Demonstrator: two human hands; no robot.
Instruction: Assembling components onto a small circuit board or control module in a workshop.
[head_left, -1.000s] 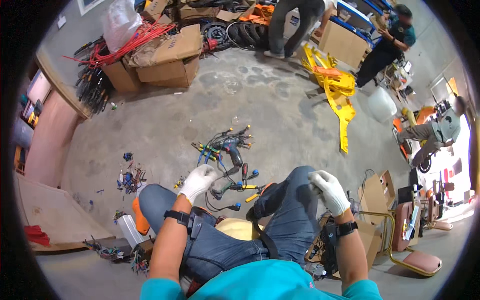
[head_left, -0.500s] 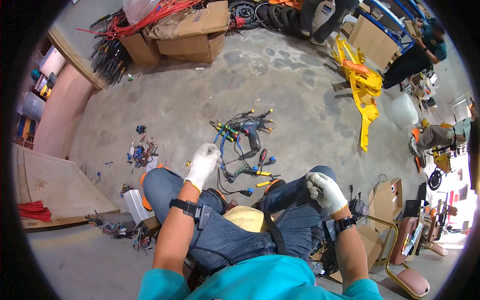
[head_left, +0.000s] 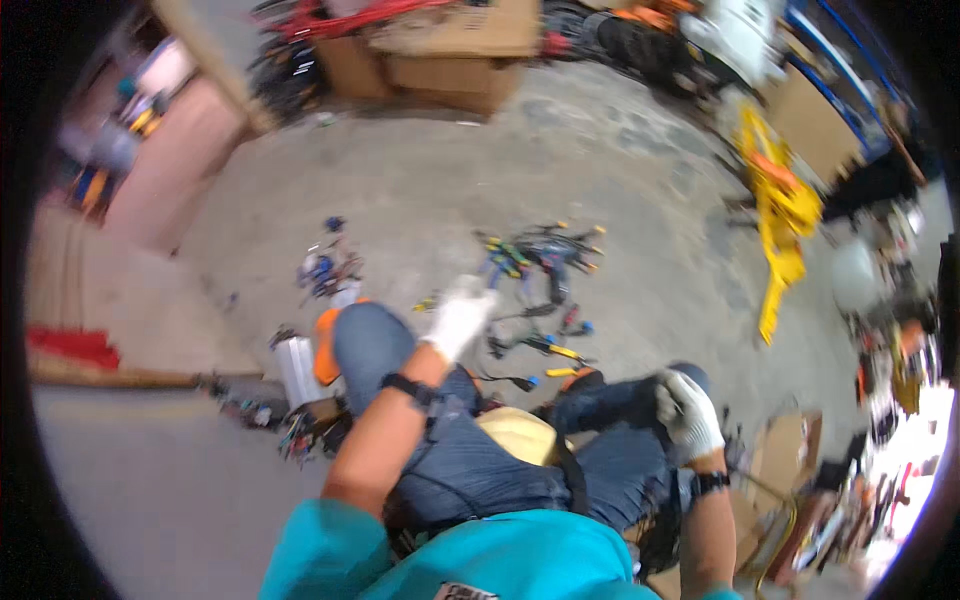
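My left hand [head_left: 463, 318], in a white knit glove, hangs over my left shin, beside the near left side of a bundle of dark cables [head_left: 545, 240] with yellow and blue ends. Motion blur hides its fingers and anything between them. A dark cordless drill [head_left: 556, 272] lies among the cables on the floor. My right hand [head_left: 690, 415], gloved alike, rests at my right knee with its fingers curled in; what they hold, if anything, I cannot make out. Yellow-handled pliers [head_left: 568, 371] and a red and black tool [head_left: 572, 322] lie in front of my legs.
Loose wire scraps and connectors [head_left: 330, 270] lie on the floor to the left, with a white box-shaped piece [head_left: 296, 370] nearer my left knee. Yellow plastic panels [head_left: 782, 220] lie at the far right. Cardboard boxes [head_left: 450, 70] stand at the back.
The whole view has swung, so the floor and its things sit further right, and it is now blurred. My left hand keeps near the cables; my right hand stays at the knee.
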